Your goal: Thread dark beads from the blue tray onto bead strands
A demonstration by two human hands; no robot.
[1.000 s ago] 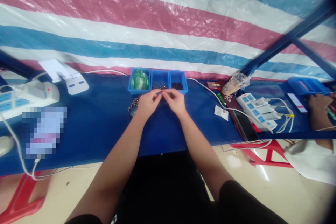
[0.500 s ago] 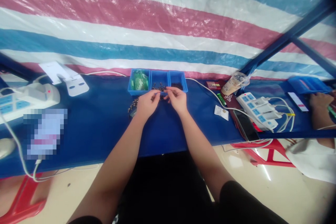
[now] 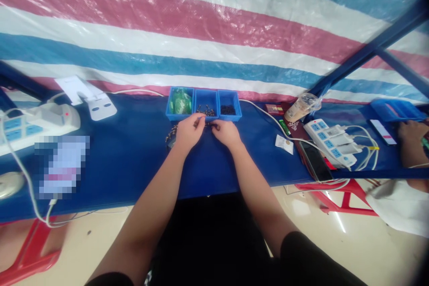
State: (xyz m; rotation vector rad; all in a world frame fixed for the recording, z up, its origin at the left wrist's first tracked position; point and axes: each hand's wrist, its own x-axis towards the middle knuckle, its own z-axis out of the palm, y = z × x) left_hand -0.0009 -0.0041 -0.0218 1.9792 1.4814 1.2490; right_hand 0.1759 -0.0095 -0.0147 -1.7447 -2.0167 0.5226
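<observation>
My left hand (image 3: 190,132) is closed in a pinch just in front of the middle blue bin (image 3: 205,95); whatever its fingertips hold is too small to name. My right hand (image 3: 227,132) is lower on the table, fingers curled together by some small dark pieces (image 3: 208,124); its grip is partly hidden. Small brass-and-dark parts (image 3: 206,111) lie in the middle bin. Black small parts (image 3: 228,110) fill the bottom of the right bin (image 3: 229,96). A green plastic bag (image 3: 181,101) sits in the left bin (image 3: 172,117). More brass-and-dark pieces (image 3: 171,132) are heaped left of my left hand.
On the left are a white stand (image 3: 102,107), a power strip (image 3: 27,127) and a blurred-out phone (image 3: 65,165). To the right stand a plastic cup (image 3: 302,106), a power strip (image 3: 330,142) with cables and a dark phone (image 3: 315,161). Another person's hand (image 3: 413,132) is at far right.
My hands were together at the fingertips, then parted. My right hand has moved down to the table in front of the bins, while the left stays pinched.
</observation>
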